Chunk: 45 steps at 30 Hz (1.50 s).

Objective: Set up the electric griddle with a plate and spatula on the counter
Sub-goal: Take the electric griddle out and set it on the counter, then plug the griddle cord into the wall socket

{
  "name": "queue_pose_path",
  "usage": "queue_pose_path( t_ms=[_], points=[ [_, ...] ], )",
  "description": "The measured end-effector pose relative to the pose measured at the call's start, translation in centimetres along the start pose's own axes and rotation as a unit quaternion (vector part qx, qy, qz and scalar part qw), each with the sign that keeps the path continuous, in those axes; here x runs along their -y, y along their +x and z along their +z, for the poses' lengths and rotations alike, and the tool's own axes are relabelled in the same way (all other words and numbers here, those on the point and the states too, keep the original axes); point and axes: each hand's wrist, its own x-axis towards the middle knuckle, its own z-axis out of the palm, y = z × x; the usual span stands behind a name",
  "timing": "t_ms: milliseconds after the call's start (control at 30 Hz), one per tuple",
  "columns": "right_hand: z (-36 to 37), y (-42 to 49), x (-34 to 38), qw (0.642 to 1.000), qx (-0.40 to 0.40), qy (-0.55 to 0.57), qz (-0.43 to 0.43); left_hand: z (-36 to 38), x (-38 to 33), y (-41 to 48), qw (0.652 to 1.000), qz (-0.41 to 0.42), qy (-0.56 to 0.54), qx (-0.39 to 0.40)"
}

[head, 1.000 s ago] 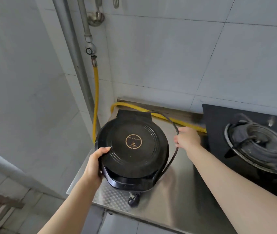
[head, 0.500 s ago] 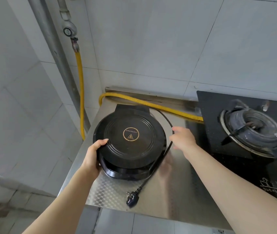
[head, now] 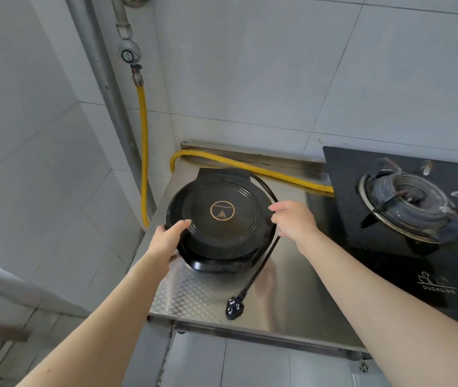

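Note:
The round black electric griddle sits lid shut on the steel counter, near its back left corner. My left hand grips the griddle's left rim, thumb on the lid and fingers under the edge. My right hand is at the griddle's right side, closed around the black power cord. The cord runs from the back of the griddle through that hand down to its plug, which lies near the counter's front edge. No plate or spatula is in view.
A black glass gas hob with a burner takes up the counter's right side. A yellow gas hose runs along the back wall and up the pipe at left. Tiled walls close in behind and to the left; the counter drops off at left and front.
The griddle has come down from a raised tilt to rest flat on the counter. The cord loop has dropped with my right hand, and the plug now lies on the counter.

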Motion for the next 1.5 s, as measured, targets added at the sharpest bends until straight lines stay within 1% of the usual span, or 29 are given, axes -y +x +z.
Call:
queue_pose_path(
  t_ms=[67, 133, 200, 267, 333, 400, 433, 567, 667, 733, 800, 867, 1033, 1167, 1233, 1267, 1333, 1433, 1500],
  points=[
    [0.6, -1.3, 1.1, 1.000, -0.005, 0.015, -0.012, -0.5, -0.6, -1.0, 0.994, 0.070, 0.080, -0.024],
    [1.5, -3.1, 2.1, 0.999, -0.010, 0.028, -0.032, -1.6, -0.8, -2.5, 0.983, 0.128, 0.133, -0.022],
    [2.8, -5.5, 3.2, 0.998, -0.011, 0.041, -0.055, -3.6, -0.2, -4.0, 0.970, 0.171, 0.170, -0.011],
    [4.3, -8.1, 3.8, 0.995, 0.010, 0.067, -0.073, -6.0, 1.1, -5.4, 0.960, 0.193, 0.202, -0.003],
    [6.1, -10.9, 4.1, 0.992, 0.042, 0.078, -0.088, -8.9, 3.0, -6.8, 0.955, 0.189, 0.228, 0.005],
    [8.0, -13.2, 4.1, 0.990, 0.061, 0.056, -0.110, -11.4, 5.2, -8.1, 0.953, 0.172, 0.250, 0.010],
    [9.2, -14.6, 4.1, 0.989, 0.061, 0.038, -0.126, -12.8, 6.4, -8.9, 0.951, 0.164, 0.261, 0.005],
    [12.0, -18.4, 4.0, 0.985, 0.020, 0.002, -0.169, -16.5, 10.5, -11.4, 0.951, 0.143, 0.276, -0.003],
    [13.1, -20.2, 3.8, 0.979, 0.053, -0.051, -0.189, -17.9, 12.4, -13.0, 0.938, 0.148, 0.313, 0.012],
    [13.2, -20.7, 3.5, 0.978, 0.067, -0.083, -0.180, -18.0, 12.5, -13.7, 0.927, 0.159, 0.339, 0.021],
    [12.7, -20.7, 3.3, 0.980, 0.061, -0.092, -0.163, -17.4, 11.8, -13.9, 0.920, 0.172, 0.350, 0.029],
    [11.7, -20.1, 3.1, 0.983, 0.046, -0.098, -0.149, -16.0, 10.6, -13.6, 0.921, 0.183, 0.341, 0.038],
    [7.2, -16.2, 2.1, 0.984, -0.035, -0.139, -0.104, -10.9, 6.4, -11.7, 0.928, 0.217, 0.296, 0.054],
    [3.2, -11.7, 0.3, 0.979, -0.083, -0.167, -0.078, -6.3, 2.9, -9.6, 0.931, 0.243, 0.270, 0.043],
    [1.6, -9.2, -0.9, 0.979, -0.089, -0.166, -0.077, -3.9, 1.1, -8.4, 0.928, 0.254, 0.271, 0.029],
    [1.2, -8.2, -1.5, 0.979, -0.081, -0.166, -0.081, -2.9, 0.3, -7.9, 0.927, 0.260, 0.269, 0.017],
    [0.6, -6.2, -2.8, 0.982, -0.035, -0.164, -0.088, -1.0, -0.9, -6.6, 0.924, 0.270, 0.270, -0.009],
    [0.6, -4.0, -4.5, 0.971, 0.085, -0.196, -0.107, 1.2, -2.0, -4.8, 0.915, 0.278, 0.288, -0.042],
    [0.8, -2.8, -5.2, 0.959, 0.143, -0.220, -0.110, 2.2, -2.3, -3.7, 0.909, 0.279, 0.304, -0.056]
  ],
)
